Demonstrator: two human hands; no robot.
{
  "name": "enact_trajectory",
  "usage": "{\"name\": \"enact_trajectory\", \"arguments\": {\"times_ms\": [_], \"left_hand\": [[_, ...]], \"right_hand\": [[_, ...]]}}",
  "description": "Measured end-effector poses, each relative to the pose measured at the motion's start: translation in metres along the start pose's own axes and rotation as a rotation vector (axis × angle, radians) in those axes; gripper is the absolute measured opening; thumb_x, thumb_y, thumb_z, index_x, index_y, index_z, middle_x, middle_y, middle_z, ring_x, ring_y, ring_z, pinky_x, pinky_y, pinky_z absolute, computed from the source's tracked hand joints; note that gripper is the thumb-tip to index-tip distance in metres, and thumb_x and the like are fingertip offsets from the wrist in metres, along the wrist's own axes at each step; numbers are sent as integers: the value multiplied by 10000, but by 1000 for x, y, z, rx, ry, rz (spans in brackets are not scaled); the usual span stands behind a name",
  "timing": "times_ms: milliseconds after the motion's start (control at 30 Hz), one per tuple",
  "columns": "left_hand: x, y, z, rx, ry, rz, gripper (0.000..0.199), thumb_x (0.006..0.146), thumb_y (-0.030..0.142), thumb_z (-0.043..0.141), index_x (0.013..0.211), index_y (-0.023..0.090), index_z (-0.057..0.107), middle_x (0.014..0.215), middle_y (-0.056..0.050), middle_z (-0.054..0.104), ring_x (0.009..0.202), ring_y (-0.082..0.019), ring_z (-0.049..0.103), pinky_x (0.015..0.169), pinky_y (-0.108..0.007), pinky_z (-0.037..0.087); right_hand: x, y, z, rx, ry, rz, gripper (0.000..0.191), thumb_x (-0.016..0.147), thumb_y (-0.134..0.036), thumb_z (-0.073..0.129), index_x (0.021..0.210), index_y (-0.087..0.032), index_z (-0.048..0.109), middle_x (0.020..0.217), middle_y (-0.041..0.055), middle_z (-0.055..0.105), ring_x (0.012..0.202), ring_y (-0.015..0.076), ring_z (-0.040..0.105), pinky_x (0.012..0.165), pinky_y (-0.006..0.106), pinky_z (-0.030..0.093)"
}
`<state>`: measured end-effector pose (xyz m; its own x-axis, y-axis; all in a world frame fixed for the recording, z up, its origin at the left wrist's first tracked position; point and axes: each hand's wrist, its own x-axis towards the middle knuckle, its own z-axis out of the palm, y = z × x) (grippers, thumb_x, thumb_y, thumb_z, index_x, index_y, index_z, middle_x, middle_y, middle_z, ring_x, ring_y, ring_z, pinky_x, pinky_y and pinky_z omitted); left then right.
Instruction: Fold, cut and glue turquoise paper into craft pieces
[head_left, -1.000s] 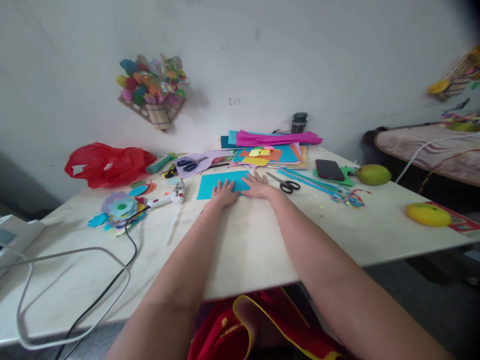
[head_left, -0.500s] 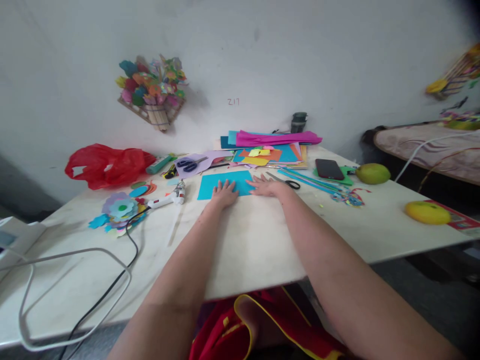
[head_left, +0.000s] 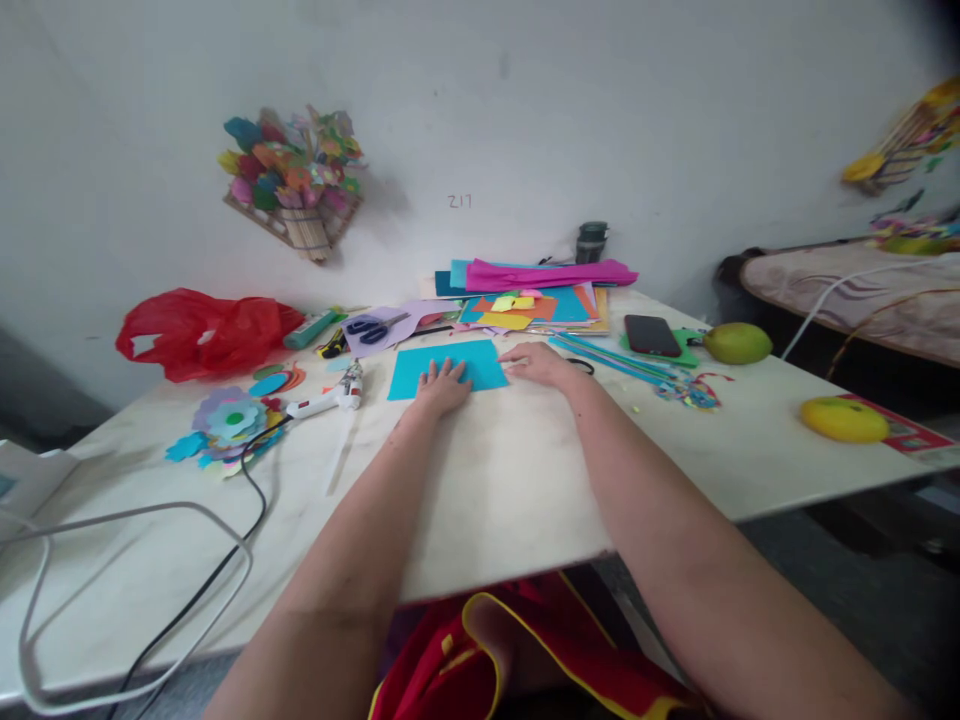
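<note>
Diffuse, moderately bright illumination, apparently from about 9 o'clock: the multicoloured paper-flower bouquet (head_left: pixel 292 160) at 10 o'clock casts a soft shadow toward 3 o'clock. The dark grey floor (head_left: pixel 795 580) at 4 o'clock lies dim. Slight blur softens fine detail; the 2 o'clock corner is blackened.

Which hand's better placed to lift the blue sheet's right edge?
Probably the right hand: its fingertips are at that edge, while the left hand lies spread on the blue sheet.

Your right hand (head_left: pixel 547 362) has slid rightward across the blue sheet (head_left: pixel 412 368) to its right edge, now covering most of the black-handled scissors (head_left: pixel 583 365).
</note>
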<state>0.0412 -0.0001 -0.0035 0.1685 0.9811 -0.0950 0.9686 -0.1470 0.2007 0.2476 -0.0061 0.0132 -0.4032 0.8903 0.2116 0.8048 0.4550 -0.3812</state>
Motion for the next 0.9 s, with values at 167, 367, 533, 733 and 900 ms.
{"name": "enact_trajectory", "arguments": {"times_ms": [167,367,533,733,900], "left_hand": [[3,-3,2,-29,42,6,642,808,546,339,1399,302,283,1499,-3,142,1374,-283,40,1088,-493,94],[1,-3,1,-38,46,1,659,796,552,350,1397,286,296,1502,-6,139,1376,-277,47,1096,-472,87],[1,-3,1,-41,45,-8,659,795,549,351,1396,283,297,1503,1,134,1378,-268,43,1098,-465,81],[3,-4,2,-45,51,-3,653,788,546,371,1385,285,324,1498,0,150,1377,-270,55,1098,-471,91],[3,-4,4,-96,96,-3,561,827,502,340,1346,295,387,1484,-4,205,1372,-275,96,1092,-491,104]], "right_hand": [[0,-7,-9,-87,64,-51,202,750,-220,603,908,-210,729,903,20,706,855,155,618,750,218,437],[1,-17,-9,-208,16,-101,182,737,-229,608,863,-227,739,884,1,708,810,141,616,699,207,409],[2,-24,-7,-337,-58,-111,194,746,-268,609,896,-273,732,938,-10,701,872,163,603,770,237,390],[0,-37,-7,-481,-83,-176,208,788,-220,545,868,-239,736,930,50,698,931,205,577,873,301,337],[-1,-42,-5,-554,-73,-216,247,786,-152,491,826,-179,733,883,106,691,918,230,568,907,348,294]]}}
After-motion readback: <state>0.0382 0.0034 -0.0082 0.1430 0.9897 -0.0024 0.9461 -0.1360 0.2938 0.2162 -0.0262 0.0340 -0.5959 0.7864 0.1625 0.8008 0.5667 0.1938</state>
